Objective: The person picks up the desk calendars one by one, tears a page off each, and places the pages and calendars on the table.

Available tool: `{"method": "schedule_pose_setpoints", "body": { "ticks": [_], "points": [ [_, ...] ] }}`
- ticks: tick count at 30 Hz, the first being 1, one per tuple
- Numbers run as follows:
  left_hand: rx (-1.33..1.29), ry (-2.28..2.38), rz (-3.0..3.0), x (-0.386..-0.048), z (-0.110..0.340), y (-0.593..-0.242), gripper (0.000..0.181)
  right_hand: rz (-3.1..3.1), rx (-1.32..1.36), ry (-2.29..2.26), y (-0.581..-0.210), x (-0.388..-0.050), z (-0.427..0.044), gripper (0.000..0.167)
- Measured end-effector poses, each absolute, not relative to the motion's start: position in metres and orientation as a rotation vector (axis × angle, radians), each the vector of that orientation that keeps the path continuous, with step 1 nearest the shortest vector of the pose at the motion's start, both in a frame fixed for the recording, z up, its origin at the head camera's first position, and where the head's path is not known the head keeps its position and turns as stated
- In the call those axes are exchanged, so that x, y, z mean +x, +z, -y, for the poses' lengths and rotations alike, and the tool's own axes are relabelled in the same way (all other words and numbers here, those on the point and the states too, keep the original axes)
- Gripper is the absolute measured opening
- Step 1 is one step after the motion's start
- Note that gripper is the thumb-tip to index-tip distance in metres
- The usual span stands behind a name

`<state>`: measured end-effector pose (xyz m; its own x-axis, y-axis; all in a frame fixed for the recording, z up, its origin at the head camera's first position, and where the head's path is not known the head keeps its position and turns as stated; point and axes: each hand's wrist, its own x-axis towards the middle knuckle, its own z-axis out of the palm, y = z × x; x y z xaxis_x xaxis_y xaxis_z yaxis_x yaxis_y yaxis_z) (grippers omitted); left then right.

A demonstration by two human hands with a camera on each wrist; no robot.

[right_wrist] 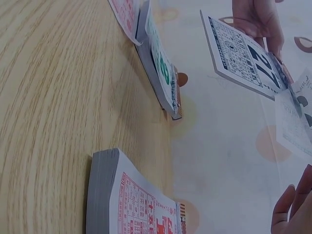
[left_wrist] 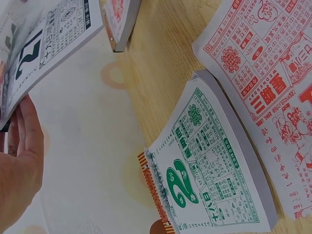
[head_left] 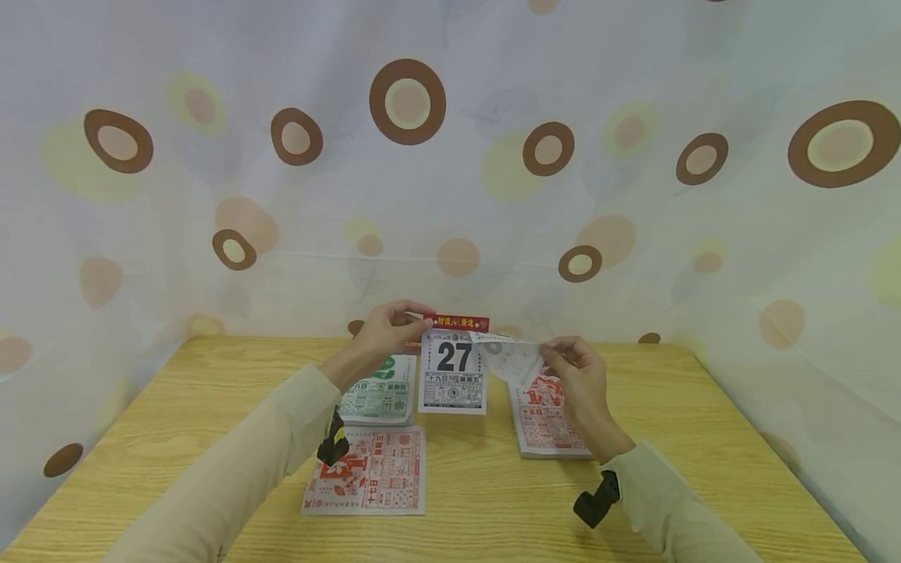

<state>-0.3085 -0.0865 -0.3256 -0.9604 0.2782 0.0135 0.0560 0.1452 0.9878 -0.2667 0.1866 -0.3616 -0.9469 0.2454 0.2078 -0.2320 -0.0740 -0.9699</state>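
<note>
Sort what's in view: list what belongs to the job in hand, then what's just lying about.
In the job:
- tear-off calendar showing 27, held by the left hand
- its thin page, drawn aside by the right hand

Apparently just lying about:
- green-printed calendar block
- red-printed calendar block
- loose red-printed calendar sheet

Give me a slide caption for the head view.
Left hand holds a calendar showing 27 by its red header; right hand pinches a thin sheet.
</note>
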Motion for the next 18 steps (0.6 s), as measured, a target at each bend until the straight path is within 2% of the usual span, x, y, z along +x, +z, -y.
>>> {"method": "schedule_pose_setpoints", "body": {
  "ticks": [13,16,18],
  "points": [
    [0.308,1.927,-2.236,-0.3071,0.0851,-0.3252,0.026,1.897,0.013,2.091,-0.3625,-0.2657,-0.1884,0.015],
    [0.308,1.926,-2.245,-0.3065,0.0852,-0.3253,0.027,1.923,0.059,2.077,-0.3623,-0.2654,-0.189,0.003],
    [0.305,1.915,-2.261,-0.3059,0.0856,-0.3253,0.027,1.939,0.102,2.07,-0.3622,-0.2648,-0.1891,0.009]
  ]
}}
